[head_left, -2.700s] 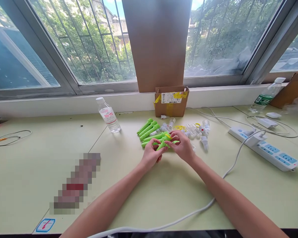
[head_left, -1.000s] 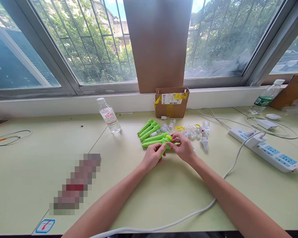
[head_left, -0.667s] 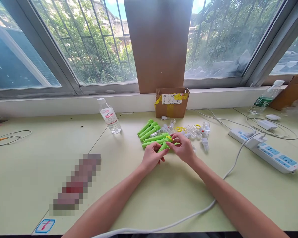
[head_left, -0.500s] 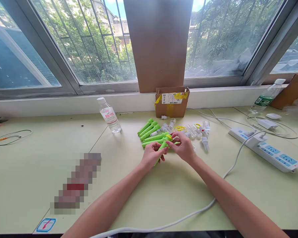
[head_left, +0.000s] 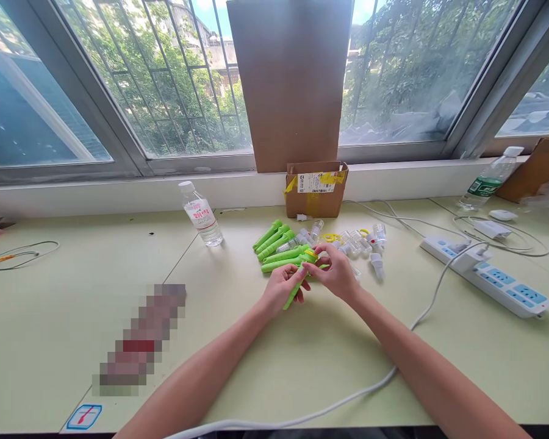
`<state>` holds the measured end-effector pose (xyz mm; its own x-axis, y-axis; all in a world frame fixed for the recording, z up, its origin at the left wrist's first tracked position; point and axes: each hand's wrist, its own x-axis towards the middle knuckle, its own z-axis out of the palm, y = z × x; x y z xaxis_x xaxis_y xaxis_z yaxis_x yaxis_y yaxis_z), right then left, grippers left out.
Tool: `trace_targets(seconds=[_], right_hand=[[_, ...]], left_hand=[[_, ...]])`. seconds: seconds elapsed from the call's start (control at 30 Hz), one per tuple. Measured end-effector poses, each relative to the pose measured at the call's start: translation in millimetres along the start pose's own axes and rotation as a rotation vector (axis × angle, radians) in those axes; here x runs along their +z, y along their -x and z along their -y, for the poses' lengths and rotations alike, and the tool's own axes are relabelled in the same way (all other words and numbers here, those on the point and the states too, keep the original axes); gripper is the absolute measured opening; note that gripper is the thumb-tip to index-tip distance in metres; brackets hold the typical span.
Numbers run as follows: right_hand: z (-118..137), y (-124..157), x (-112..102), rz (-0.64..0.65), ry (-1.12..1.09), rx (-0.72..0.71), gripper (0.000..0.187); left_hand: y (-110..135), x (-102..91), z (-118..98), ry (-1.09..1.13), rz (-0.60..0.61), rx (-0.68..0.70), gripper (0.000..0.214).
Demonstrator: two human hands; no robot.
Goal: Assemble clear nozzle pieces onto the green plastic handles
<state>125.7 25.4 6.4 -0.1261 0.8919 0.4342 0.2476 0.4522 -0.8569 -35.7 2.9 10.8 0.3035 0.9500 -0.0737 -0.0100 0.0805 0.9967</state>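
My left hand (head_left: 281, 288) is closed around a green plastic handle (head_left: 293, 295), which is tilted with its lower end toward me. At its upper end sits a yellow ring (head_left: 310, 253), pinched by the fingertips of my right hand (head_left: 336, 271). Just behind my hands lie several more green handles (head_left: 274, 241) in a loose row. To their right is a cluster of small clear plastic bottles (head_left: 354, 242), with white nozzle pieces (head_left: 377, 263) and more yellow rings (head_left: 332, 237) among them. My fingers partly hide the held handle.
A small cardboard box (head_left: 317, 192) stands behind the parts. A water bottle (head_left: 201, 214) is at the left, another bottle (head_left: 489, 180) at the far right. A power strip (head_left: 498, 277) lies on the right, and its white cable (head_left: 348, 395) runs beneath my right forearm.
My right thumb has shifted slightly at the handle's upper end, and the handle's lower end has dipped a little. Both hands keep their hold; the other parts lie as before.
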Motion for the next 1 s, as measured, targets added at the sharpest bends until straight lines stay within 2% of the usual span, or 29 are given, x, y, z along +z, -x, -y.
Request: trace_targets(seconds=[0.4, 0.6, 0.7, 0.87, 1.0], right_hand=[[-0.2, -1.1, 0.9, -0.003, -0.032, -0.005, 0.041], [-0.4, -1.3, 0.0, 0.008, -0.056, -0.006, 0.039], [-4.1, -0.8, 0.3, 0.026, -0.095, 0.008, 0.038], [-10.9, 0.5, 2.6, 0.018, -0.166, 0.024, 0.035], [-12.5, 1.9, 3.0, 0.005, -0.133, 0.014, 0.034]], left_hand=[[-3.3, -3.0, 1.4, 0.068, 0.071, 0.031, 0.044], [-1.8, -5.3, 1.9, 0.324, 0.155, -0.152, 0.039], [-2.3, -7.6, 1.6, 0.372, 0.203, -0.2, 0.039], [-0.7, -6.0, -0.8, 0.253, 0.185, -0.15, 0.04], [1.5, -0.5, -0.7, 0.085, 0.075, -0.069, 0.047]])
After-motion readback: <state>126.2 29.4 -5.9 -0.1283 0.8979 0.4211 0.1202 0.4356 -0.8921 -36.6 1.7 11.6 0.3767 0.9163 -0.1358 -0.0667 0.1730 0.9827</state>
